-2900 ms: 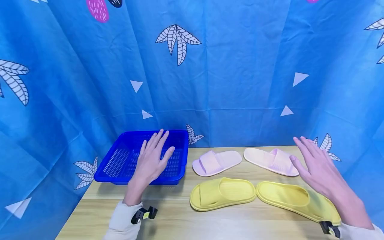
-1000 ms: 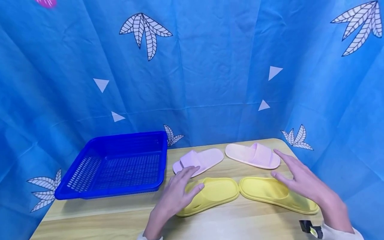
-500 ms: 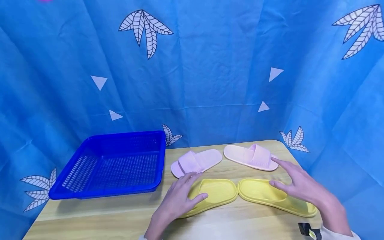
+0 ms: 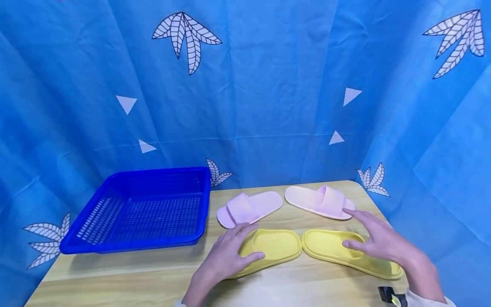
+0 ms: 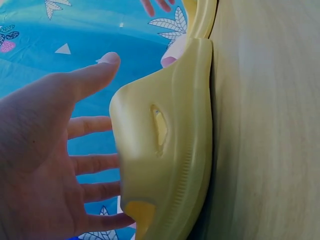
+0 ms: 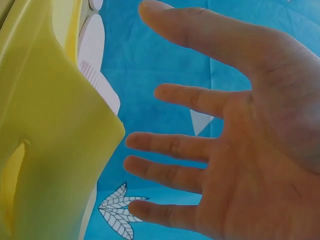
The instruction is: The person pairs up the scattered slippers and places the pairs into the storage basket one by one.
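My left hand (image 4: 226, 253) hovers spread over the left yellow slipper (image 4: 280, 245), hiding much of its strap. In the left wrist view its fingers reach past the far side of that slipper's strap (image 5: 145, 120), thumb held apart. Over the strap of the right yellow slipper (image 4: 330, 244) is my right hand (image 4: 383, 241), palm down with fingers extended. The right wrist view has these fingertips beside the yellow strap (image 6: 65, 115), holding nothing. The two yellow slippers lie heel to heel. Behind them lie two pink slippers, a left one (image 4: 264, 202) and a right one (image 4: 303, 198).
A blue plastic basket (image 4: 134, 246) with a mesh base and sides stands at the left of the wooden table (image 4: 126, 281). Right behind the table hangs a blue curtain (image 4: 276, 98) printed with white leaves and triangles, which also runs down both sides.
My left hand has come from above the basket to the left yellow slipper. The right hand has lowered toward the right yellow slipper. The head view has shifted; the slippers lie as before.
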Tool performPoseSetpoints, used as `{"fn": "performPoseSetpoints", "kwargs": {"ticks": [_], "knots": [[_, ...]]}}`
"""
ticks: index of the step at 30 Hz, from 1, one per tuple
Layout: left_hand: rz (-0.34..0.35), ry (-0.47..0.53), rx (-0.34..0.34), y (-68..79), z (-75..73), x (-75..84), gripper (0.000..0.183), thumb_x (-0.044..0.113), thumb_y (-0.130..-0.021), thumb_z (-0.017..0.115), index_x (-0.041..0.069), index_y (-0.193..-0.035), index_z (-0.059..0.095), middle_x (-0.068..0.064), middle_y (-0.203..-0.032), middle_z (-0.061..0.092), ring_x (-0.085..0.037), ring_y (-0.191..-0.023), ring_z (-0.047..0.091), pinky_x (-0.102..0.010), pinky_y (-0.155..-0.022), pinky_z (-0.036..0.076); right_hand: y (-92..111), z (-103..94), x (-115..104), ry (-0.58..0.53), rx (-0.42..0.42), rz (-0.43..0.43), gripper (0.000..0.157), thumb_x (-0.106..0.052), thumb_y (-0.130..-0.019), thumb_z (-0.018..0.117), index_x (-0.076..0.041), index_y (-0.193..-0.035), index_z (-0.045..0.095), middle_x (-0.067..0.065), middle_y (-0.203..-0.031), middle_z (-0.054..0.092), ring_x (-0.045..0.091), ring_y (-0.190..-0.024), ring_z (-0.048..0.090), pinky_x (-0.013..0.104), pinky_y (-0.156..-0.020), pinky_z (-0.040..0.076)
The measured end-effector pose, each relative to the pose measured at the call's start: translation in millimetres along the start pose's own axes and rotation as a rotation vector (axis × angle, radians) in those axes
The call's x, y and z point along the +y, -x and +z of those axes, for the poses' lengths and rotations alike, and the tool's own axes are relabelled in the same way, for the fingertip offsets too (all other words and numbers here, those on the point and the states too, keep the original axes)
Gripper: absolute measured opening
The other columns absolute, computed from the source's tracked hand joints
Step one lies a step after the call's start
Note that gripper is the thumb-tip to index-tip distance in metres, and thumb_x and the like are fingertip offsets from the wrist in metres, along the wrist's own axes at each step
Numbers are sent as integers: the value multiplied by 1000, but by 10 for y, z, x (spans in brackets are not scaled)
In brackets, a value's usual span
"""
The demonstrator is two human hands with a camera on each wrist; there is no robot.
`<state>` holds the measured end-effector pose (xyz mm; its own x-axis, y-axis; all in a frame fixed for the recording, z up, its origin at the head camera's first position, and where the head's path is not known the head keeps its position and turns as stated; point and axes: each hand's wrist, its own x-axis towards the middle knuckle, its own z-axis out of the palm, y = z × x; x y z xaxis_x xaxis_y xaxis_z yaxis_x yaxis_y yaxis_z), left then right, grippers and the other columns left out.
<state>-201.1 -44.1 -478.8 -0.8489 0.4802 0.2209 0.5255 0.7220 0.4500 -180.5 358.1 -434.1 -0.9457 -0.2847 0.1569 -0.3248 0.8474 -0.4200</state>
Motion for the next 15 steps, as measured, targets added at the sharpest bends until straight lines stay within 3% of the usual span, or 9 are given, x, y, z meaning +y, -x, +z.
{"fn": "performPoseSetpoints", "kwargs": {"ticks": [6, 15], "knots": [[3, -1, -1, 19, 29, -36, 77, 68, -78, 58, 35, -144, 37, 2, -139, 46, -23, -125, 45, -53, -95, 40, -31, 23, -9, -32, -66, 26, 91, -51, -72, 76, -6, -142, 39, 33, -135, 41, 53, -119, 40, 69, -86, 35], [1, -17, -19, 2, 65, -62, 81, 65, -75, 64, 28, -143, 40, -4, -139, 46, -26, -125, 45, -55, -91, 40, -40, 93, 37, -81, -155, 82, 98, -53, -67, 78, -5, -142, 39, 30, -135, 42, 51, -121, 39, 65, -89, 36]]}}
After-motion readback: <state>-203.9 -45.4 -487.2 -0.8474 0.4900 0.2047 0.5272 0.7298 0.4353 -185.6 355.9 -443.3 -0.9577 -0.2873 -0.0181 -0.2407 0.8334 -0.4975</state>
